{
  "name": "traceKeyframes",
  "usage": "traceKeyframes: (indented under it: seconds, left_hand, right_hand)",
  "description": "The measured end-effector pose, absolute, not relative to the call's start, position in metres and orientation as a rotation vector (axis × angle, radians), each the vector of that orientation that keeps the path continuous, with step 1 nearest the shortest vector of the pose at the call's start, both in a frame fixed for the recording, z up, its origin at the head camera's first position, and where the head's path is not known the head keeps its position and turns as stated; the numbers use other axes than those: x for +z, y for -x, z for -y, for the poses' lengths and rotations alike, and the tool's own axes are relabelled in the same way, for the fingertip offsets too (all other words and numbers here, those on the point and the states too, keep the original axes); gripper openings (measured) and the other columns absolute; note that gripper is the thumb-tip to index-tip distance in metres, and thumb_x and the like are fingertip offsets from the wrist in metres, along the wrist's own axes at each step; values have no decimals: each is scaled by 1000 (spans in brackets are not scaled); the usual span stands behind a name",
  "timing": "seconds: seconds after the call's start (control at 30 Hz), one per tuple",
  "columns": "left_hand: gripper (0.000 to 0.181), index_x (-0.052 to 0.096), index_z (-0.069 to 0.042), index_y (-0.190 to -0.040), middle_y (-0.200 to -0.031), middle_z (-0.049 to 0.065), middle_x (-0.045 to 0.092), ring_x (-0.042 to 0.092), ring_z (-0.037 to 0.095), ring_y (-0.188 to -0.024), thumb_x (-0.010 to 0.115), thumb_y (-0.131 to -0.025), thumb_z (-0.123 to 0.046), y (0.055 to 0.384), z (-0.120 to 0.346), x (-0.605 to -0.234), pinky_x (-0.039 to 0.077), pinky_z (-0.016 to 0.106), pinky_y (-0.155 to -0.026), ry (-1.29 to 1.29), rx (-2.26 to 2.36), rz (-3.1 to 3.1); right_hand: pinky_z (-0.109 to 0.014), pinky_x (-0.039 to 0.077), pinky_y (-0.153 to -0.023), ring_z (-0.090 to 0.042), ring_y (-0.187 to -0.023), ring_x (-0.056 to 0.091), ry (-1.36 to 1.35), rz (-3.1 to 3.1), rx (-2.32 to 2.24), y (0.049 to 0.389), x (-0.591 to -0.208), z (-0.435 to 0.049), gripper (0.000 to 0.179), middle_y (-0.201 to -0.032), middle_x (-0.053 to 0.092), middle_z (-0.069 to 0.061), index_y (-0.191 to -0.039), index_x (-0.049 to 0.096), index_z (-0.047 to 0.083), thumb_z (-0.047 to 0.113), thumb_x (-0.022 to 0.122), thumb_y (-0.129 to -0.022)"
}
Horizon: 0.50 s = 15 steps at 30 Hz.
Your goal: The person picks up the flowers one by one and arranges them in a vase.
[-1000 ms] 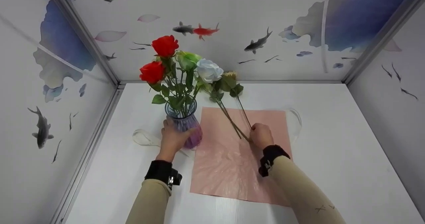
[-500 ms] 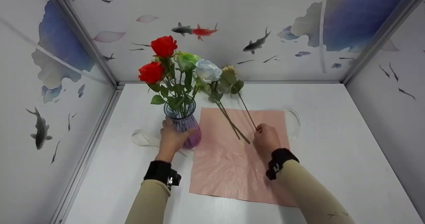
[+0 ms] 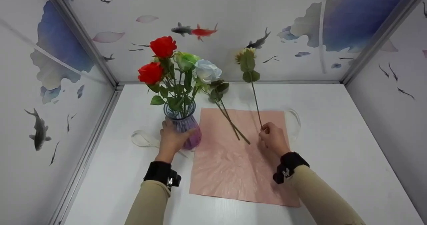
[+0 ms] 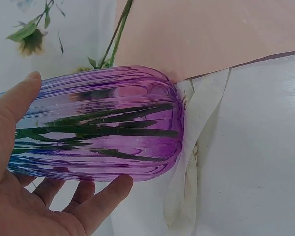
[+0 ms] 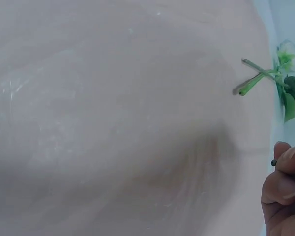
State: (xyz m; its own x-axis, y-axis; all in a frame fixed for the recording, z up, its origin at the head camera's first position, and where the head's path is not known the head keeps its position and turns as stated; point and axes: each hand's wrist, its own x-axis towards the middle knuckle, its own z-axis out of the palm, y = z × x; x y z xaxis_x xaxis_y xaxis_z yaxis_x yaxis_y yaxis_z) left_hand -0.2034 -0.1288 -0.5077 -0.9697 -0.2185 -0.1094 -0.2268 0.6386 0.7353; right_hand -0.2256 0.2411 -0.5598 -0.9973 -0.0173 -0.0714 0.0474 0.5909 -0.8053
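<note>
On a white table (image 3: 333, 145): ribbed vase (image 3: 192, 133) and yellow sunflower-like flower (image 3: 247, 63)

The left hand (image 3: 171, 140) grips the body of the vase, thumb on 1 side and fingers round the other; the vase stands upright at the left edge of a pink sheet (image 3: 223, 171). Green stems (image 4: 137, 132) reach down inside it, and 2 red roses (image 3: 163, 48) and a green bloom (image 3: 186, 61) rise above its rim. The right hand (image 3: 274, 138) pinches the flower's thin stem (image 3: 256, 105) near its lower end; the flower head is raised, well apart from the vase and to its right. Between vase and flower are 2 crossed stems (image 3: 231, 120), their lower ends over the sheet and a pale blue rose (image 3: 208, 71) near their upper ends. White ribbon (image 4: 199, 118) shows as a loop at each side of the sheet.
</note>
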Motion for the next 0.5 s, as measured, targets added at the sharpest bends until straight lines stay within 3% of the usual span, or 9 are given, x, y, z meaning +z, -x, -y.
traceKeyframes:
  seconds: [0.27,0.5]
  left_hand:
    - [122,9,7,-159,-150,31,31,39,53,-133,82,-80,-53,202,128,-508,39,59,-110,372,1260,-2857]
    - [120,9,10,-158,-154,33,27,33,55,-138,81,-81,-49,200,128,-505,36,60,-113,366,1261,-2844]
  right_hand:
    - [-28,48,-51,-18,-55,57,22,-2618,-1567,221,-558,-236,20,-86,66,-14,-117,57,-3,9,55,-101]
    - [-31,51,-53,-26,-60,62,41,-2483,-1731,219,-553,-228,20,-91,66,-22,-118,55,-5,9,55,-104]
